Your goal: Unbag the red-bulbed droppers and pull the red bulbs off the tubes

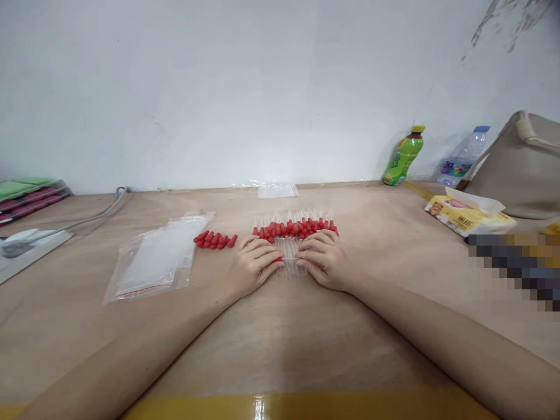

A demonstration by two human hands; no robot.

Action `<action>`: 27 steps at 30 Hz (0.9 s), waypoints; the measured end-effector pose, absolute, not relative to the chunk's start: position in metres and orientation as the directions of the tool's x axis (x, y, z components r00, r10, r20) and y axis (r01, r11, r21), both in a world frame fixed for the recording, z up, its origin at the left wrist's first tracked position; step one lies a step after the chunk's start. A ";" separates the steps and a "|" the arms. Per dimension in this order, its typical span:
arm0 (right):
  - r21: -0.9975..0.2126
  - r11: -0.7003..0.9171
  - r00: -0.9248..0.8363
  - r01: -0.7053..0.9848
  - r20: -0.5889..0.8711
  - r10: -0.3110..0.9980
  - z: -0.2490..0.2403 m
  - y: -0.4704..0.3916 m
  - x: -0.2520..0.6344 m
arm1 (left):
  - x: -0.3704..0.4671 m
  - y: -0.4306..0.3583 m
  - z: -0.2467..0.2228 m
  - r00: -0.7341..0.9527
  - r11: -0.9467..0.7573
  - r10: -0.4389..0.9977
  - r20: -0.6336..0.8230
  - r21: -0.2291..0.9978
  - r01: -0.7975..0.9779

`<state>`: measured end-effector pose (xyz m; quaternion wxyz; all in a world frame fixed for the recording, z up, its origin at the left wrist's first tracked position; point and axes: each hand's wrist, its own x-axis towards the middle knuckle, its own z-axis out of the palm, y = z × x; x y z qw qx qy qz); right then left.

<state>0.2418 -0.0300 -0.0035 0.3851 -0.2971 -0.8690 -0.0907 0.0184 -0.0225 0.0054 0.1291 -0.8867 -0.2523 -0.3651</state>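
Far left: flat green and magenta packs [32,192] against the wall; any print on them too small to read. In front of these, a pale board [24,270], partly out of frame, with a grey cable [98,217] running from it back to the wall. Next, clear plastic bags [153,256] lie flat, overlapping, a red line along the near edge. A small cluster of loose red caps [214,240] at their right side.

Left hand [256,265]: fingers bent, thumb tip near the fingertips, gap narrow; a bit of red shows at the tips. Clear tubes [287,249] lie side by side on the brown table [280,344], between the two hands, just in front of a row of red-capped tubes [295,228]. Right hand [324,259]: fingers bent, thumb below, gap narrow, at the tubes' right side. Cannot tell whether either hand grips them.

Right: green bottle [402,158], yellow cap, pale lettering illegible. Clear bottle [464,156], blue cap, colourful label with purple lettering, illegible. Yellow tissue pack [466,220]: cartoon bear, dark characters, unreadable. Beige bag [518,169] behind it; pixelated patch in front.
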 end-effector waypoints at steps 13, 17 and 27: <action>-0.074 0.855 -0.544 0.514 0.743 0.391 -0.007 -0.032 0.228 | 0.023 -0.027 0.010 0.652 -0.851 0.235 0.720 -0.171 0.496; -0.124 0.905 -0.544 0.407 0.763 0.349 -0.011 -0.030 0.227 | 0.024 -0.030 0.011 0.662 -0.842 0.210 0.720 -0.211 0.496; -0.101 0.914 -0.560 0.393 0.762 0.325 -0.012 -0.033 0.228 | 0.022 -0.032 0.012 0.695 -0.849 0.269 0.667 -0.177 0.498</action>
